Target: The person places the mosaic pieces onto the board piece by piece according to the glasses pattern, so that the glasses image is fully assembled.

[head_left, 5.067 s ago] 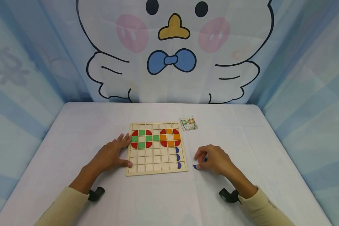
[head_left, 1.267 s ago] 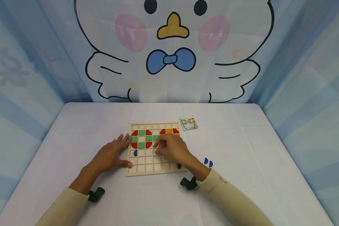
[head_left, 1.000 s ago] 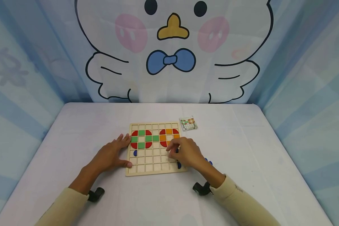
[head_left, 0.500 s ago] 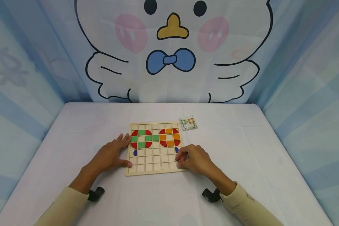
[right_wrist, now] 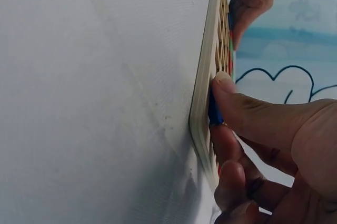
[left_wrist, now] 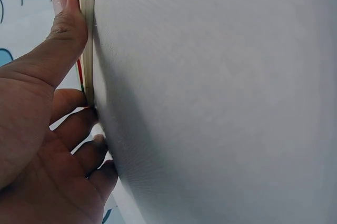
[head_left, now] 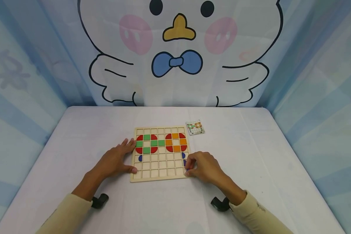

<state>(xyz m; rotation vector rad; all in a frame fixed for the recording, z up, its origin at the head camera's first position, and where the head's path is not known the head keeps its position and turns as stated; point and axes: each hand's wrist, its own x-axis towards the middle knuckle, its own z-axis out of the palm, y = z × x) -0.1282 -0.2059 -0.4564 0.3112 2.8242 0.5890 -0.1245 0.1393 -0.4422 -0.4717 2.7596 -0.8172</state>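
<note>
A square wooden grid board (head_left: 153, 174) lies on the table, with a red-and-green pattern and a red-and-orange one in its upper rows. My left hand (head_left: 114, 159) rests against its left edge, fingers fairly straight and the thumb on the rim, as the left wrist view shows. At the lower right corner, my right hand (head_left: 206, 167) pinches a blue half-round piece (right_wrist: 214, 109) between thumb and finger, right at the board's surface. Two more blue pieces (head_left: 183, 155) sit above it in the right column, the lower partly covered. One blue piece (head_left: 140, 158) sits in the left column.
A small pattern card (head_left: 195, 127) lies beyond the board's upper right corner. White cloth (head_left: 152, 208) covers the table, and a printed curtain (head_left: 178, 91) hangs behind its far edge.
A blue piece now sits in the left column. My right hand went from the table over the board, then back to its lower right corner. My left hand has stayed put.
</note>
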